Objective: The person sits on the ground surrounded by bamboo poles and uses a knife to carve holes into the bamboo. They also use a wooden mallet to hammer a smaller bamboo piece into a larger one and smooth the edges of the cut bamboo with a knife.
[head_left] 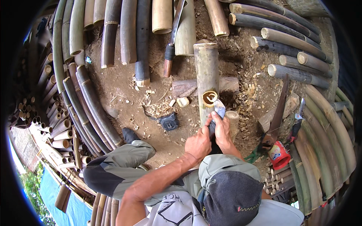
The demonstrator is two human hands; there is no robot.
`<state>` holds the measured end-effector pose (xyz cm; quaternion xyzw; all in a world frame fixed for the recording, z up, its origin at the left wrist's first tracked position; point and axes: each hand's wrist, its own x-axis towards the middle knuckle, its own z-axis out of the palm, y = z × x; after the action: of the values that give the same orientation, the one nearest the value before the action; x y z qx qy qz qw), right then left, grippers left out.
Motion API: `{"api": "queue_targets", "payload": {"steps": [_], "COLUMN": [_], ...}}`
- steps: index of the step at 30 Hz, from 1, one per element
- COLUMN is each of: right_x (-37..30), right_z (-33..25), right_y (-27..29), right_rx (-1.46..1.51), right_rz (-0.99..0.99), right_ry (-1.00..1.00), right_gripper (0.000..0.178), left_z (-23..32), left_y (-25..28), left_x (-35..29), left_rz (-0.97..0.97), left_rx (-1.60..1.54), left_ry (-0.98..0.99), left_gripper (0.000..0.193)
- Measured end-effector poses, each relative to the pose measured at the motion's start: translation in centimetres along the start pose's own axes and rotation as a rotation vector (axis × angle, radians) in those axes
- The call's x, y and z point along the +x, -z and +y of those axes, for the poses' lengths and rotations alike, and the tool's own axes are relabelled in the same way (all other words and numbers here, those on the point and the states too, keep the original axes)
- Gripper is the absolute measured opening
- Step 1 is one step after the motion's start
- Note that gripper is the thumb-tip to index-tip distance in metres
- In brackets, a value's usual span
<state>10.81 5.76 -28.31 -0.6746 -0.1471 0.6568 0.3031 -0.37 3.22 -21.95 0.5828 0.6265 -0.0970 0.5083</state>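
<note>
A thick pale bamboo tube (206,71) stretches away in front of me, with a round hole (210,98) cut in its upper side near my end. A curled pale shaving shows at the hole. My right hand (222,132) is closed round a knife (219,108), whose grey-blue blade part reaches to the hole's near rim; its handle is mostly hidden. Close beside it, my left hand (198,144) is closed, its thumb raised against the tube's near end. What lies inside those fingers is hidden. A wooden block (228,84) runs crosswise under the tube.
Left of the tube lie a black tape measure (169,121) and scattered wood chips. A long knife (174,39) rests among bamboo tubes ahead. On the right are a saw (277,113), another knife (298,120) and a red container (279,155). Bamboo stacks (96,107) curve around me.
</note>
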Motion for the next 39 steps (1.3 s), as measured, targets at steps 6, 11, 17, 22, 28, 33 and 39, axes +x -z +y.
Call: {"api": "queue_targets", "payload": {"steps": [6, 11, 17, 22, 28, 33, 39], "right_x": [-0.6, -0.6, -1.2, 1.1, -1.1, 0.5, 1.5], "right_z": [-0.8, -2.2, -3.5, -2.6, -2.4, -4.6, -6.8], "right_y": [-2.1, -2.2, 0.1, 0.8, -1.7, -5.8, -4.3], "right_rx": [0.713, 0.745, -0.136, -0.583, -0.630, 0.090, 1.087], "right_rz": [-0.718, -0.630, -0.177, 0.014, -0.275, -0.378, -0.413], "right_ry": [-0.515, -0.641, -0.257, 0.076, 0.047, -0.223, -0.411], "right_gripper": [0.026, 0.026, 0.030, 0.045, 0.037, 0.020, 0.027], "left_z": [-3.7, -3.4, -4.2, 2.2, -3.8, -6.9, 5.8], "left_y": [14.2, 17.8, 4.2, -2.0, -0.6, 10.7, 21.3], "left_x": [1.3, 3.9, 0.3, 1.8, -0.6, 3.4, 9.8], "left_rz": [-0.128, -0.414, -0.151, 0.009, 0.095, 0.094, -0.356], "left_rx": [0.775, 0.626, 0.054, -0.469, -0.475, 0.149, 0.881], "left_ry": [-0.304, -0.344, -0.036, 0.224, 0.207, 0.001, -0.216], "left_gripper": [0.029, 0.027, 0.043, 0.087, 0.057, 0.037, 0.020]}}
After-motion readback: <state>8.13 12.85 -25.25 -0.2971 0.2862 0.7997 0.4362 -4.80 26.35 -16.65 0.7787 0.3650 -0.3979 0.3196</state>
